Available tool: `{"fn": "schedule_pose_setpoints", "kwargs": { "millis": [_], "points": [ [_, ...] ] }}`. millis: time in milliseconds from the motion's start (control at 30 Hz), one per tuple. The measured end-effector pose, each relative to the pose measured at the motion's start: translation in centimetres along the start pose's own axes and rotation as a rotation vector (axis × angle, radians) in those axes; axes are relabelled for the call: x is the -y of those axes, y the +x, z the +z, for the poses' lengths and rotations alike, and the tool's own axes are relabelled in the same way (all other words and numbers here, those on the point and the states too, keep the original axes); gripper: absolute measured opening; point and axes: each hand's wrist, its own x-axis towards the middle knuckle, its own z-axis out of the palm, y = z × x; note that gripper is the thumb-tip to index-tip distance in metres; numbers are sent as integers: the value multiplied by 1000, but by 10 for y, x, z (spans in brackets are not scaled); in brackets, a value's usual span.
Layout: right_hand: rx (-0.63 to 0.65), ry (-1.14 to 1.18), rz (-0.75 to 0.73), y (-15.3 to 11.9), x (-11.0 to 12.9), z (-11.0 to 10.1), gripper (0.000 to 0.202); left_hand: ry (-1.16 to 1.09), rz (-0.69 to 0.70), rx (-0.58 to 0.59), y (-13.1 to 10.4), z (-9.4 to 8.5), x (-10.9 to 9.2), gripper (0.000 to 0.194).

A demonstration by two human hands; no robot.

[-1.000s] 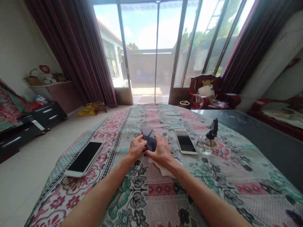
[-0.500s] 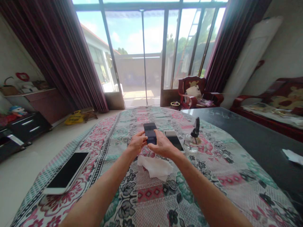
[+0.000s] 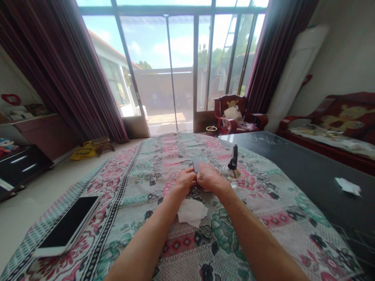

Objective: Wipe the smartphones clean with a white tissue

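1. While both hands work over the floral cloth-covered tabletop (image 3: 131, 199), the thin dark rectangular phone (image 3: 196, 164) sits between them, far end showing, rest mostly behind fingers.
2. Left hand (image 3: 186, 180): looks to be grasping the phone low on its left edge.
3. Right hand (image 3: 212, 177): bent over the phone's right side; can't tell if that grip is clenched on it.
4. Key relation: phone projects beyond the grip, long axis apparently running away from the person; neither hand clearly nearer. Can't tell if it touches cloth.
5. Crumpled white tissue (image 3: 191, 212) lies nearer the person, between the forearms.
6. Clear bottle with black pump head (image 3: 233, 162) stands upright, right of the right hand; white-bordered black-screened tablet (image 3: 70, 222) lies well left.
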Motion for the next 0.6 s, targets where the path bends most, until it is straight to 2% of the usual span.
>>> {"fn": "schedule_pose_setpoints", "kwargs": {
  "millis": [133,233,600],
  "points": [
    [-43,11,-21,3,6,6,27,45,35,6,-3,3,0,27],
    [-25,7,-34,0,9,3,27,86,70,8,-4,3,1,20],
    [53,4,-14,1,1,-3,29,204,126,83,-5,1,-2,25]
  ]
}}
